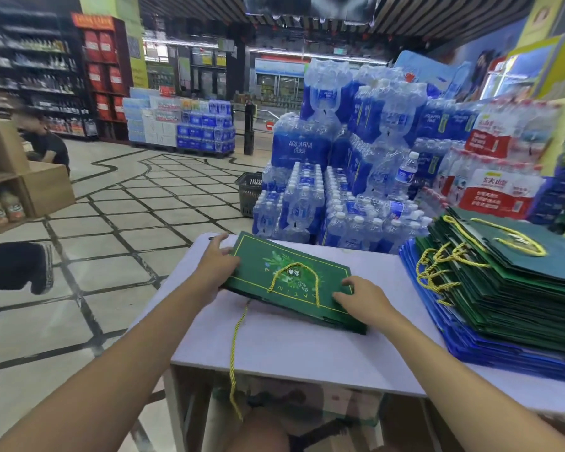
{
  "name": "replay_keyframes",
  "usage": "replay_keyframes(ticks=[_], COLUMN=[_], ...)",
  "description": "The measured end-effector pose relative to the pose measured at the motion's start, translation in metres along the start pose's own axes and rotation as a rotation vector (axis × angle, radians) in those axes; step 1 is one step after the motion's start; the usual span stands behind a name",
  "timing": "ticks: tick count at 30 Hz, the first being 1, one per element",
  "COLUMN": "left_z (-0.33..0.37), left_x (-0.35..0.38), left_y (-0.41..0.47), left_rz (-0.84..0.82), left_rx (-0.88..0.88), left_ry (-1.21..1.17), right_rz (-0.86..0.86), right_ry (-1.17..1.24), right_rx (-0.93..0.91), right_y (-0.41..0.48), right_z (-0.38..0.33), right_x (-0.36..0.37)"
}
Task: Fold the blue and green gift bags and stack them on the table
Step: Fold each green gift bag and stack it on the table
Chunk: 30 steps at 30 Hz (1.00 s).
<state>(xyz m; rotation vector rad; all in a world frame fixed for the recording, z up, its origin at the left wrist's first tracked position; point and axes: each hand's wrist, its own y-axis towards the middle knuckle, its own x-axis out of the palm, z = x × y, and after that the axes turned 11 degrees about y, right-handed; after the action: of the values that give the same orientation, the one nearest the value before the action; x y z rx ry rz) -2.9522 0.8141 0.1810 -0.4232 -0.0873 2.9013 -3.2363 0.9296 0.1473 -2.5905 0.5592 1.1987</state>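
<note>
A green gift bag (287,272) with a yellow border and a yellow cord handle lies nearly flat on the white table (294,347). Its second cord hangs over the table's front edge. My left hand (217,261) holds the bag's left edge, thumb on top and fingers spread. My right hand (361,296) presses down on the bag's near right corner with straight fingers. To the right rises a stack of folded bags (503,288), green ones on top of blue ones, with yellow cords sticking out.
Shrink-wrapped packs of water bottles (349,177) are piled right behind the table. A black shopping basket (250,192) stands on the tiled floor. Wooden crates (17,177) and a person are at the left; store shelves run along the back.
</note>
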Motion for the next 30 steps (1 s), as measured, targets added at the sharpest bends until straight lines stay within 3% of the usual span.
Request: replay_keyframes(ticks=[2, 6, 8, 13, 17, 21, 25, 27, 30], left_z=[0.023, 0.083, 0.12, 0.18, 0.173, 0.145, 0.096, 0.064, 0.017], left_x=[-0.011, -0.042, -0.052, -0.013, 0.056, 0.12, 0.117, 0.105, 0.084], left_y=[-0.005, -0.003, -0.008, -0.025, -0.039, -0.039, -0.016, 0.0, 0.02], left_rz=[0.014, 0.07, 0.026, -0.092, -0.174, -0.305, -0.353, -0.32, -0.297], left_rx=[-0.008, 0.068, 0.131, 0.322, 0.39, 0.472, 0.566, 0.574, 0.521], left_ry=[-0.186, -0.206, -0.202, 0.134, 0.296, 0.413, 0.778, 0.973, 1.141], right_rz=[-0.046, -0.056, -0.095, -0.202, -0.246, -0.154, -0.054, -0.001, 0.065], right_ry=[0.059, 0.219, 0.414, 1.073, 1.294, 1.202, 1.074, 0.855, 0.256], right_rx=[-0.043, -0.186, -0.238, -0.17, 0.022, 0.147, 0.3, 0.31, 0.244], right_y=[-0.003, -0.013, -0.02, -0.038, -0.038, -0.032, -0.023, -0.014, -0.001], right_z=[-0.014, -0.054, -0.081, -0.143, -0.136, -0.085, -0.023, 0.009, 0.047], right_x=[-0.003, -0.015, -0.024, -0.067, -0.102, -0.111, -0.102, -0.089, -0.069])
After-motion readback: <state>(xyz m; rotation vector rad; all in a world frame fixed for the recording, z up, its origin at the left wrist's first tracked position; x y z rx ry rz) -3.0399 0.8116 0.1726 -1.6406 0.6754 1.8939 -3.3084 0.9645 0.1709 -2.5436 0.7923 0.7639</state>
